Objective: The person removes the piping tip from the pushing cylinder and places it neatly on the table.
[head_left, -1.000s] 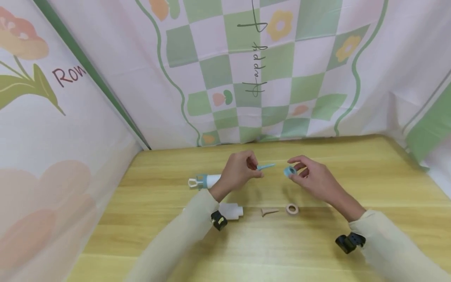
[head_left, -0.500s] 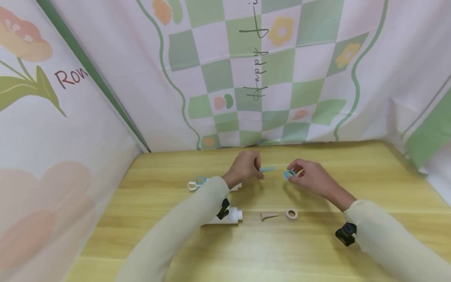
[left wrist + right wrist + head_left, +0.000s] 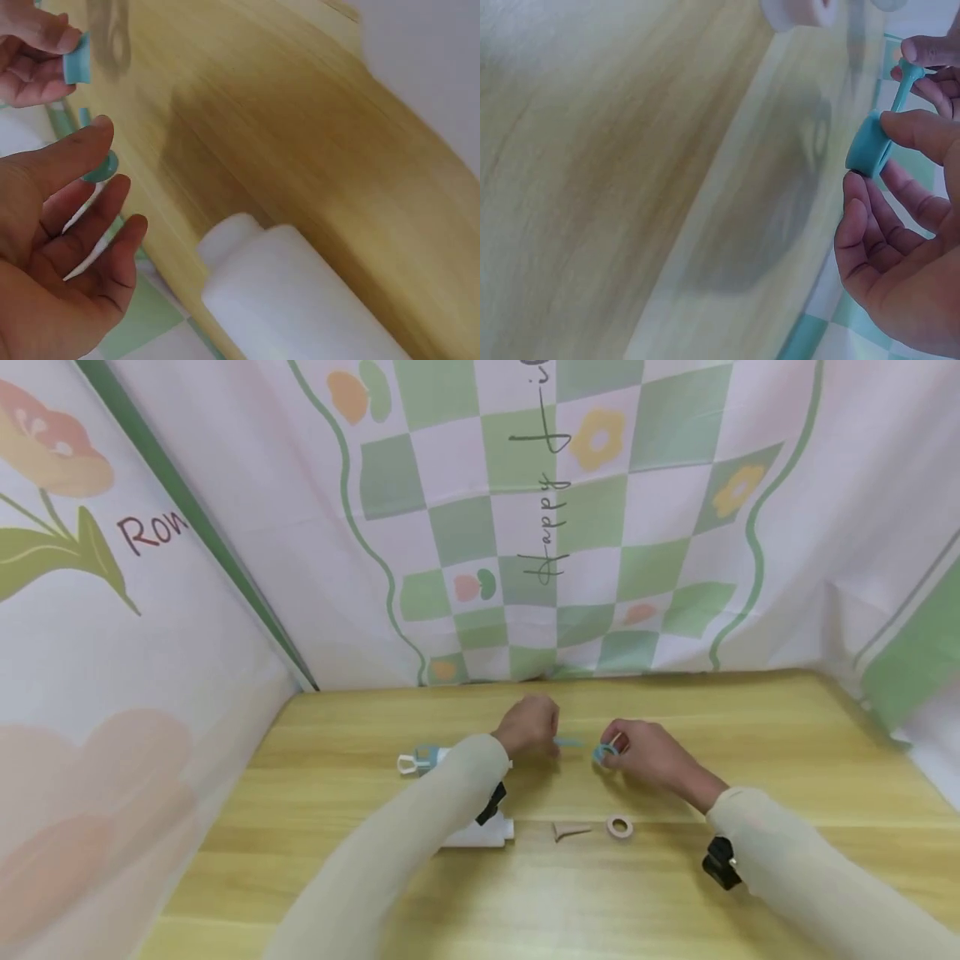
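My left hand (image 3: 531, 727) pinches a small teal stick with a flared end (image 3: 902, 94) between thumb and fingers. Its thin end points right, toward the other hand. Thumb and fingertips of my right hand (image 3: 648, 756) hold a teal ring (image 3: 867, 144) on edge. In the head view the stick's tip comes close to the ring, and both are over the table. A pink ring (image 3: 611, 833) lies flat nearer me, with a pinkish-brown stick with a flared end (image 3: 572, 831) to its left.
A white bottle (image 3: 480, 833) lies on its side, partly behind my left sleeve. Beyond it lies another white piece with a teal collar and white loop (image 3: 427, 758), also partly covered. A patterned curtain (image 3: 585, 543) hangs along the table's back edge.
My right hand has moved left and toward me with the teal ring. The left hand has turned, its back now more toward the head camera. Ring and stick are closer together.
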Available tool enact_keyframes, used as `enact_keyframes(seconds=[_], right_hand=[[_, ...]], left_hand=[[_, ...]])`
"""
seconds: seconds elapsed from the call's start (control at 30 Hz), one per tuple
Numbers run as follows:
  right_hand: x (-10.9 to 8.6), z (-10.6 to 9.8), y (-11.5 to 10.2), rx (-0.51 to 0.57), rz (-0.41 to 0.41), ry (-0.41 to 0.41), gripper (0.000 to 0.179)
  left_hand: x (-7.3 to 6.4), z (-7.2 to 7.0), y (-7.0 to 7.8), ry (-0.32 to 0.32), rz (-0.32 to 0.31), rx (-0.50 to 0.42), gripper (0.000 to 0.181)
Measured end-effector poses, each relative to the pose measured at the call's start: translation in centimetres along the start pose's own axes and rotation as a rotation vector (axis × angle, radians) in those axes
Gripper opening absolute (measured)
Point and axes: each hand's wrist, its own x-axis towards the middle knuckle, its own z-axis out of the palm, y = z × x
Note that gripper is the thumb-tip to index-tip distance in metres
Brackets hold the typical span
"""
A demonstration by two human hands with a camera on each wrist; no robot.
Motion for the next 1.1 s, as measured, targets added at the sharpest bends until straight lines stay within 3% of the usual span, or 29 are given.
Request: enact_keyframes(seconds=[0.17,0.37,0.5,0.7,1.1], right_hand=[[0.1,0.6,0.1,-0.017,0.01,-0.009,0.024],[-0.4,1.1,0.7,-0.052,0.034,-0.01,0.023],[-0.8,1.4,1.3,-0.072,0.054,-0.009,0.022],[-0.5,1.7,1.3,-0.071,0.03,-0.002,0.023],[0.4,1.3,1.1,-0.069,0.009,0.004,0.023]], left_hand=[[0.2,0.8,0.1,-0.04,-0.058,0.045,0.03],[0.4,2.1,1.1,-0.089,-0.126,0.189,0.03],[0.6,3.0,1.9,-0.088,-0.127,0.253,0.03],[0.6,3.5,2.1,-0.089,-0.176,0.32,0.029],[0.1,3.2,1.8,-0.079,-0.172,0.335,0.018]])
